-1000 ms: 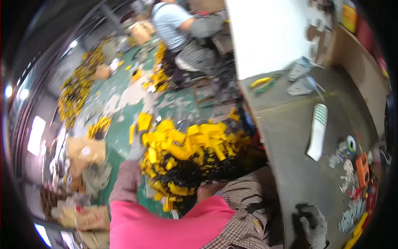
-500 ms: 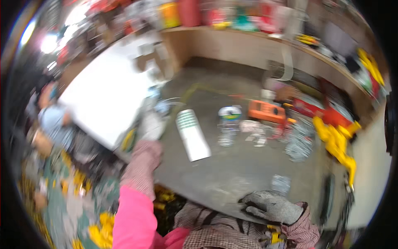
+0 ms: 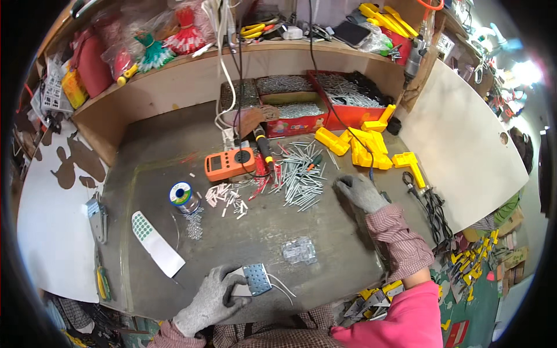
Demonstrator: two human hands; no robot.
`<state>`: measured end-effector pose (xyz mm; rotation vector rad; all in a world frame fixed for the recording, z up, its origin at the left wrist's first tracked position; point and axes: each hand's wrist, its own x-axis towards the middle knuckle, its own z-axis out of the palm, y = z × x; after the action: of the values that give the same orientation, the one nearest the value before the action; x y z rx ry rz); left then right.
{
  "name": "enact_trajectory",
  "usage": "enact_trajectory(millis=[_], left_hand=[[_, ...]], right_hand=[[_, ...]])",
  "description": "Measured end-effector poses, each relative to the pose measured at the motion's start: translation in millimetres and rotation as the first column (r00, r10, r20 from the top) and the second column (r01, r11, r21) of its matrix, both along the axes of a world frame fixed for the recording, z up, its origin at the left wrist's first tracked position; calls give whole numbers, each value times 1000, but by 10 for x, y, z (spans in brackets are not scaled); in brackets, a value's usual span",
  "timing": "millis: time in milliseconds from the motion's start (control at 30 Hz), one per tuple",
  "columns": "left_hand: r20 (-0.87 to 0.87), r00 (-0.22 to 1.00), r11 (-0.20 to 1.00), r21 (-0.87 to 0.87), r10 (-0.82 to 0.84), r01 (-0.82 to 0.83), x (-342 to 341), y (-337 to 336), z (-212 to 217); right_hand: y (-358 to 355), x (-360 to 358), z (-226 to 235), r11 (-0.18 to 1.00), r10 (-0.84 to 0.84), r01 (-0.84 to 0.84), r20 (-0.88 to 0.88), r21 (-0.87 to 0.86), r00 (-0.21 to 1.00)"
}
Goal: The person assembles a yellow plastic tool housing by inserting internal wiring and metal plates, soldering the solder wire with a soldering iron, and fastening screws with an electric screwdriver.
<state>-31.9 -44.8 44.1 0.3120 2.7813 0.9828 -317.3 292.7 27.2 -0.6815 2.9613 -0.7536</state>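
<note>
My left hand, in a grey glove, pinches a small flat metal piece near the table's front edge. The piece has a blue face dotted with holes, and two white wires stick out to its right. Farther right, my gloved right hand is over the table with its fingers curled; what they hold, if anything, is hidden. A dark long shape runs beside that forearm, and a black cord comes down behind the hand. Left of it lies a heap of long screws. Between my hands is a clear plastic piece.
Yellow plastic housings lie beyond my right hand. An orange meter, a solder spool and a white strip with green dots are on the table. Red boxes of screws stand at the back. Black cables hang at the right.
My view has swung right. My left hand, earlier stretched toward the left board, is now near the front edge with the metal piece. My right hand has moved from the front edge farther onto the table.
</note>
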Motion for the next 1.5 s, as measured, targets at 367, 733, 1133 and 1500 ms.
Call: enact_trajectory(millis=[367, 733, 1133, 1500], left_hand=[[-260, 772, 746, -550, -580, 376, -386, 657, -76], [-240, 796, 804, -399, -556, 441, -501, 574, -198], [-442, 872, 973, -1, -209, 233, -460, 708, -274], [-312, 932, 914, 403, 186, -48, -566, 741, -243]], right_hand=[[-888, -821, 60, 906, 72, -8, -135, 423, 988], [-928, -843, 248, 865, 45, -152, 227, 478, 973], [-766, -649, 112, 966, 97, -97, 13, 240, 995], [-603, 737, 93, 880, -34, -50, -168, -472, 985]])
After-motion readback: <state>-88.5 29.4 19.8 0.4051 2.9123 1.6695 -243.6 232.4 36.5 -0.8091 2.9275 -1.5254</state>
